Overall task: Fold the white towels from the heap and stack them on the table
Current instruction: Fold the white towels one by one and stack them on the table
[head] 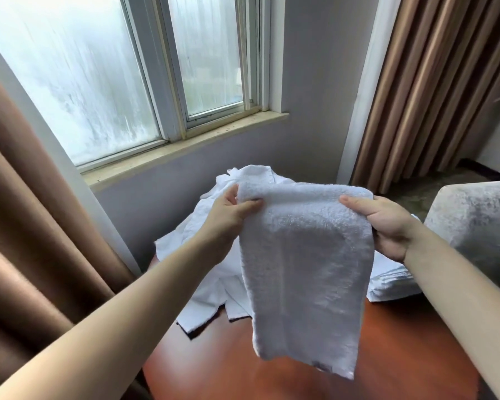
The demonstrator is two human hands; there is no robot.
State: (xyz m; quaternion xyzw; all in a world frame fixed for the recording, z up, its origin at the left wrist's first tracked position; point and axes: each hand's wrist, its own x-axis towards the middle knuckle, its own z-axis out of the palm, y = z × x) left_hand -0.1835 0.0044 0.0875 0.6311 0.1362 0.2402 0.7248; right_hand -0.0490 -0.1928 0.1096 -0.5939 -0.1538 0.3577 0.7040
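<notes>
A white towel (306,269) hangs doubled over in the air above the reddish-brown table (387,356). My left hand (228,212) pinches its upper left corner. At the upper right corner, my right hand (390,223) grips it. Behind the towel lies the heap of loose white towels (202,249) on the far left part of the table. A low stack of folded white towels (393,284) sits at the right, partly hidden by my right forearm and the hanging towel.
A grey upholstered chair (479,220) stands close at the right. Brown curtains (26,226) hang at the left, and more brown curtains (433,90) at the back right. The window sill (185,145) runs behind the heap.
</notes>
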